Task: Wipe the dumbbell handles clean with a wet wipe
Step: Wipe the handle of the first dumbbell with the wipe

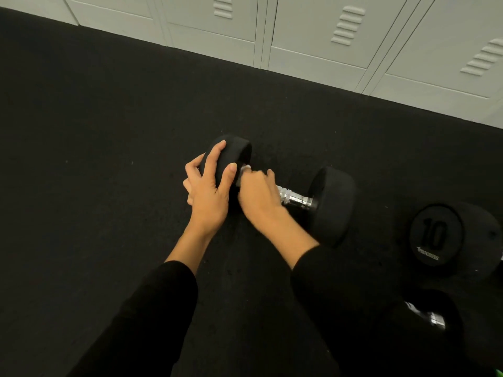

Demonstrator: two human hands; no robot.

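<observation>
Black rubber flooring [95, 131] fills most of the view, and on it lies the dumbbell [330, 205] being cleaned, its axis running from left to right. At its left end, the left hand [208, 191] cups the near head [231, 156], fingers spread wide over the rim to steady it. Just to the right, touching that head's inner face, the right hand [258, 195] is closed around the left part of the chrome handle [295, 198]; a sliver of pale material at the knuckles looks like the wet wipe [245, 167], though most of it is hidden in the fist. The right part of the handle shows bare and shiny up to the far head.

By my reading, the wiping of this handle is under way at its left end, and whether the exposed stretch has been done cannot be told. Further right, a second dumbbell [435, 235] marked 10 stands near the edge of view, its handle [427, 318] glinting below; nobody touches it, so it probably remains to be wiped.

Both sleeves are black. Along the top, pale grey lockers [313, 31] with vent slots meet the floor, which suggests a gym changing area.
</observation>
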